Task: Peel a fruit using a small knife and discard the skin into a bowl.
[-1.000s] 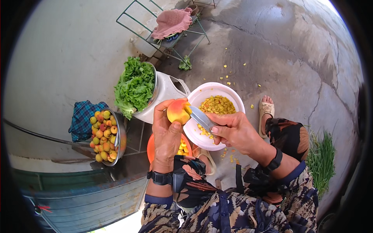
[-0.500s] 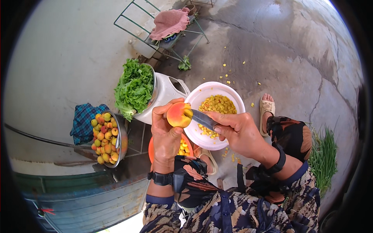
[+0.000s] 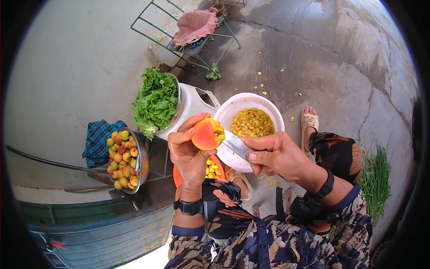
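A person's left hand (image 3: 188,150) grips a peach-coloured fruit (image 3: 207,134) while the right hand (image 3: 274,154), closed around a knife (image 3: 236,144), cuts into it just left of a white bowl (image 3: 233,107) of yellow pieces.

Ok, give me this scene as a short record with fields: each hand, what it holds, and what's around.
left hand: holds an orange-pink fruit
right hand: grips a knife, blade at the fruit
white bowl: chopped yellow pieces, beyond the hands
metal bowl: whole fruit, to the left
leafy greens: in a metal bowl
orange bowl: under the hands, yellow pieces
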The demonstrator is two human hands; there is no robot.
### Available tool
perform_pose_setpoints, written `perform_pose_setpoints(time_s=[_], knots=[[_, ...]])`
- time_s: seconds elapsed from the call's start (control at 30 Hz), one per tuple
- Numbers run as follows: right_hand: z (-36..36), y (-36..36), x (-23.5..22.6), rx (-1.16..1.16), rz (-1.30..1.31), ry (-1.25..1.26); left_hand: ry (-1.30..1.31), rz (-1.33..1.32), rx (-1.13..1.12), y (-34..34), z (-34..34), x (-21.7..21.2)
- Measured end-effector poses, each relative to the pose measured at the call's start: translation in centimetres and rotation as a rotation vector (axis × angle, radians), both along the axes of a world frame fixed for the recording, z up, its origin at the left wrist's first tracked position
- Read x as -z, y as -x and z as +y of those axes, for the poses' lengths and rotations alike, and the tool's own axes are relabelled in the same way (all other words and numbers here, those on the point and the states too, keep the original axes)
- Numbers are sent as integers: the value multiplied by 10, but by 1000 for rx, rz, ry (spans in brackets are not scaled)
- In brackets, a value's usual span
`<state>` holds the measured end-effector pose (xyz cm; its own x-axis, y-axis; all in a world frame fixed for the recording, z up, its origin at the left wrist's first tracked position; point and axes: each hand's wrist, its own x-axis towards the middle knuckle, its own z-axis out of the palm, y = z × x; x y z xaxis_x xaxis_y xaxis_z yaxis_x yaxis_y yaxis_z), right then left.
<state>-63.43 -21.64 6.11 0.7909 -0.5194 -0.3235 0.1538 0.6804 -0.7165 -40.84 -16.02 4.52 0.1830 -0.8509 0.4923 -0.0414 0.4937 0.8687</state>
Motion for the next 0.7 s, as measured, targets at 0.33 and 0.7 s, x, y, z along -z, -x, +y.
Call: perform_pose_setpoints(time_s=[0.33,0.7], knots=[[10,-1,10,-150,-166,-462,119,-308,-103,2,0,-2],[22,-16,30,-28,-471,-648,111,-736,-507,27,3,4]])
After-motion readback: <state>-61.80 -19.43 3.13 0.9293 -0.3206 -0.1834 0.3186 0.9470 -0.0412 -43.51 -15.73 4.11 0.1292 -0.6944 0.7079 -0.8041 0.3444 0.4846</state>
